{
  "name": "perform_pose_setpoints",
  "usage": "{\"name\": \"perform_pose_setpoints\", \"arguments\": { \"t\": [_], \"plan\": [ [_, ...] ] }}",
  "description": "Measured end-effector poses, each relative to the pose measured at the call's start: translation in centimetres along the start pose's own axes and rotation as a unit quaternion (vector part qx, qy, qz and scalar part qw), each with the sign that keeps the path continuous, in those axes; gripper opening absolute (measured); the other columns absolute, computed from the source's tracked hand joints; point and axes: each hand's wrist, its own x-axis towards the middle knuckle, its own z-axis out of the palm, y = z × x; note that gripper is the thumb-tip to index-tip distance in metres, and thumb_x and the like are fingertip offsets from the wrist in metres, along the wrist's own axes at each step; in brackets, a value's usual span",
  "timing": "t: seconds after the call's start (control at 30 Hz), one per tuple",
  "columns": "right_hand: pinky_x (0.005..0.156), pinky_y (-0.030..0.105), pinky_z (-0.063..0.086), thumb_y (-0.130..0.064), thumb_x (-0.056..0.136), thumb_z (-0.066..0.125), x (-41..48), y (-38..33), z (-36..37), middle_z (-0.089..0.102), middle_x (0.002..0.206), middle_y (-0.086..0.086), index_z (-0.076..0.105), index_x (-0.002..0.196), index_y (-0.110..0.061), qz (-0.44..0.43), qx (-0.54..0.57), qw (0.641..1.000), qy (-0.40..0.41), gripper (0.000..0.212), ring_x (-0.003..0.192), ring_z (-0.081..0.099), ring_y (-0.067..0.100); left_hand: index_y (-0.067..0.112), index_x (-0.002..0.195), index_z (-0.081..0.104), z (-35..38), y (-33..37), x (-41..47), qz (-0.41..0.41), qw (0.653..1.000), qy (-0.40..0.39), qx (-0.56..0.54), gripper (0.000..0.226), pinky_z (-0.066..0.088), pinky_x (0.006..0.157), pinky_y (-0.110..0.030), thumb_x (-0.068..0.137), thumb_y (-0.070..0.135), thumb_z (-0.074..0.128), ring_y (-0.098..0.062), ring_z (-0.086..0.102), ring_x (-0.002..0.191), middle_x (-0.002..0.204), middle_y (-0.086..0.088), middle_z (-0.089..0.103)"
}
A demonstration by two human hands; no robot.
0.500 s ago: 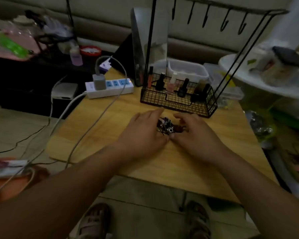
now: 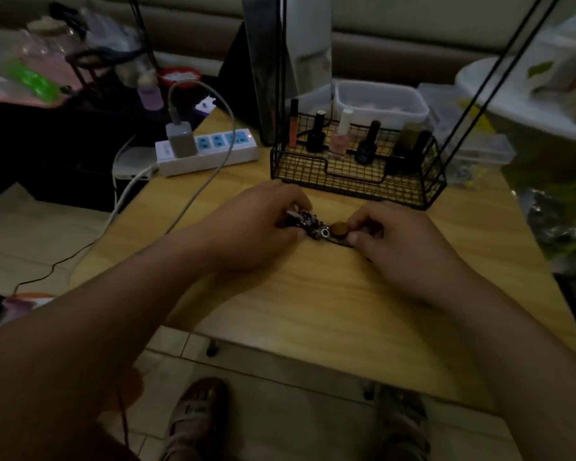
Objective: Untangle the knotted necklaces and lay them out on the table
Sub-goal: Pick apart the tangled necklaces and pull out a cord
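The left hand [image 2: 253, 227] pinches one end of the knotted necklaces [image 2: 310, 224], bunched low on the counter [image 2: 313, 311]; the right hand [image 2: 393, 241] has its fingers [image 2: 363, 216] pinching the brown bead [image 2: 339, 228]. Best to tease the strands loose gently, never tug

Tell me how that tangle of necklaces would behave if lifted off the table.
Probably floppy: the knotted necklaces bunch into a small clump between the left hand and right hand, so loose parts would likely dangle. The round brown bead may swing and snag.
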Motion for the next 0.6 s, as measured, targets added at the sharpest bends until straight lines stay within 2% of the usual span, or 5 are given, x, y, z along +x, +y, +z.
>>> {"name": "perform_pose_setpoints", "arguments": {
  "t": [0.1,0.23,0.37,0.43,0.6],
  "plan": [
    [0.073,0.025,0.046,-0.02,0.1,0.064,-0.6,0.2,-0.3,0.066,0.097,-0.014,0.07,0.101,-0.032,0.019,0.029,0.999,0.02,0.014,0.093,0.061,0.008,0.037,0.136,0.055,0.1,0.9,-0.8,-0.042,0.998,0.022,-0.034,0.045,0.041,0.075,-0.011,0.096,0.023,0.07,-0.001,0.056,0.098,0.126,0.012,0.057],
    [0.089,0.024,0.047,-0.008,0.095,0.061,-2.5,0.0,-0.5,0.061,0.115,-0.008,0.067,0.123,-0.027,0.029,0.035,0.999,0.015,0.035,0.104,0.059,0.01,0.035,0.146,0.05,0.3,2.0,-1.5,-0.07,0.995,0.018,-0.065,0.055,0.042,0.075,-0.013,0.097,0.016,0.067,-0.005,0.059,0.1,0.13,0.005,0.06],
    [0.097,0.03,0.046,-0.032,0.092,0.07,-3.4,-0.7,0.2,0.052,0.119,-0.011,0.061,0.134,-0.033,0.0,-0.012,1.0,0.011,0.043,0.113,0.053,0.01,0.033,0.143,0.052,0.5,2.4,-2.4,-0.054,0.995,0.002,-0.08,0.053,0.051,0.086,-0.023,0.096,0.016,0.068,-0.007,0.062,0.102,0.124,0.007,0.061],
    [0.094,0.03,0.048,-0.038,0.091,0.074,-3.1,-1.0,0.6,0.053,0.113,-0.012,0.065,0.127,-0.034,-0.011,-0.012,1.0,0.014,0.037,0.106,0.056,0.008,0.032,0.139,0.057,1.1,1.9,-2.7,-0.035,0.996,0.015,-0.083,0.046,0.054,0.091,-0.028,0.096,0.02,0.07,-0.006,0.061,0.099,0.117,0.008,0.062],
    [0.072,0.024,0.044,-0.029,0.093,0.075,-1.8,-1.1,0.4,0.064,0.095,-0.012,0.07,0.099,-0.034,0.004,0.014,1.0,0.014,0.009,0.086,0.058,0.002,0.028,0.122,0.067,1.3,1.5,-1.7,-0.006,0.996,0.024,-0.08,0.022,0.054,0.086,-0.03,0.1,0.025,0.065,-0.007,0.062,0.097,0.104,0.009,0.066]
  ]
}}
